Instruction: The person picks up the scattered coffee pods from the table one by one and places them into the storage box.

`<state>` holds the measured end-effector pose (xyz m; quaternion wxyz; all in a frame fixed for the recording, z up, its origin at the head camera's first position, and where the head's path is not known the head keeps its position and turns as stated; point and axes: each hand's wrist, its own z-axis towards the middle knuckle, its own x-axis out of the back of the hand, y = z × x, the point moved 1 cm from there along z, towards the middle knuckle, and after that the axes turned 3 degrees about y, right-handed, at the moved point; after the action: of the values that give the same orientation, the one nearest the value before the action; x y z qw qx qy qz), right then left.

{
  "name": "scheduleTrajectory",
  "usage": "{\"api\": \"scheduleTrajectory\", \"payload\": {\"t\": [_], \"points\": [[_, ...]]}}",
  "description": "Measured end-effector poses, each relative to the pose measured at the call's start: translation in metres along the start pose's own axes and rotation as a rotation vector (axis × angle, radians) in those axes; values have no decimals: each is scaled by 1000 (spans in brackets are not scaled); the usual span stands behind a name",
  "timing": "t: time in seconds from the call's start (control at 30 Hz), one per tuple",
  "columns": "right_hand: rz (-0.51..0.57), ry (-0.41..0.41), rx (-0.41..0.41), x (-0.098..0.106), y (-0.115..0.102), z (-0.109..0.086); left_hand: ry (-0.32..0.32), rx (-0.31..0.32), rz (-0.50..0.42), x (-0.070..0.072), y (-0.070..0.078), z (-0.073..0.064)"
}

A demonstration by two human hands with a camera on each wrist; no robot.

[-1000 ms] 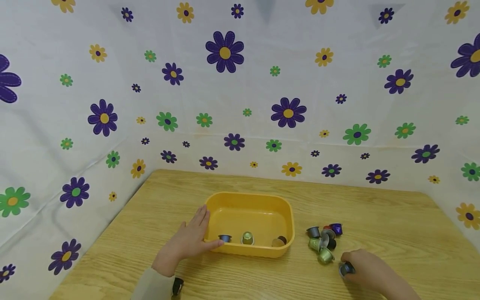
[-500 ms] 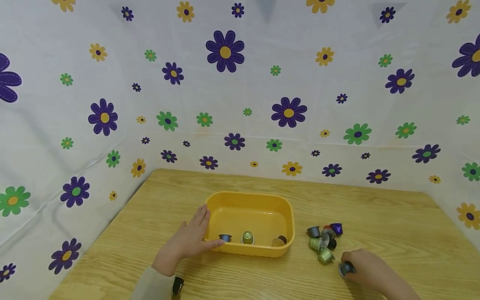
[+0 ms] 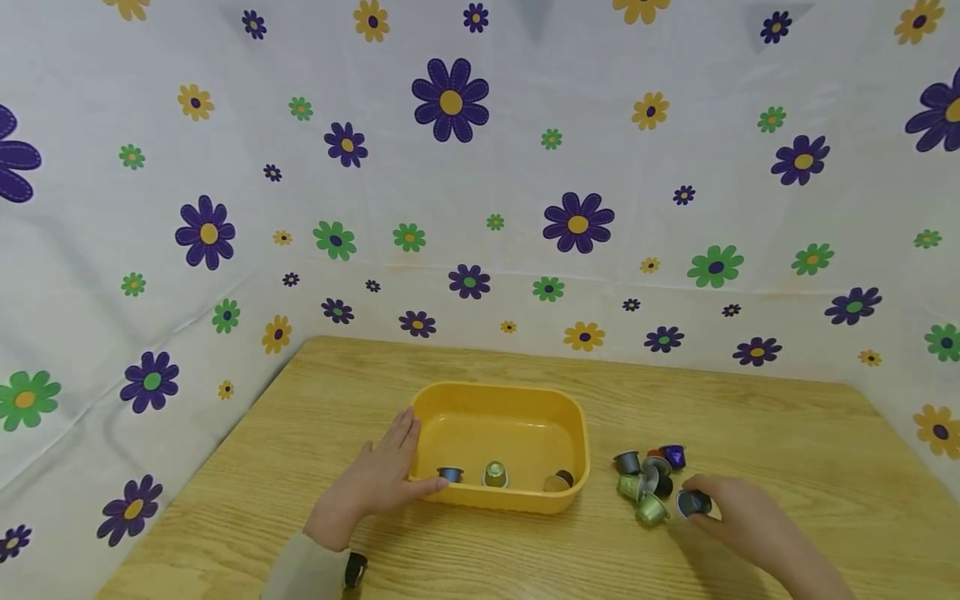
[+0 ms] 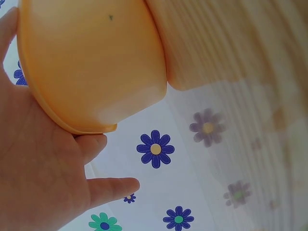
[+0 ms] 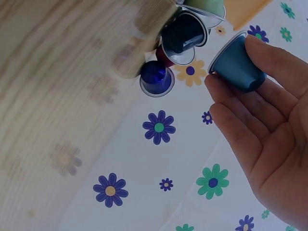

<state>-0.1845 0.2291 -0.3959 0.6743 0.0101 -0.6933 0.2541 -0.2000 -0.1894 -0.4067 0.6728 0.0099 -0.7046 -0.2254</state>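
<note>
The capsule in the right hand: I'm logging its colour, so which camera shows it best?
The right wrist view: the blue capsule appears large, its side mostly uncovered by the right hand. The head view shows it small and dark; the left wrist view misses it.

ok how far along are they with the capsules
Seems early. Looks done: three capsules show in the yellow tub, its rim touched by the left hand. In hand: the right hand grips a teal-blue capsule, not yet in the tub. Probably left: the pile of capsules right of the tub and the dark capsule by the left sleeve.
</note>
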Motion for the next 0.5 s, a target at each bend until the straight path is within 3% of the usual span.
{"api": "scheduleTrajectory", "payload": {"t": [0.5], "points": [[0,107,45,1,-22,14,4,0,5,1,0,0]]}}
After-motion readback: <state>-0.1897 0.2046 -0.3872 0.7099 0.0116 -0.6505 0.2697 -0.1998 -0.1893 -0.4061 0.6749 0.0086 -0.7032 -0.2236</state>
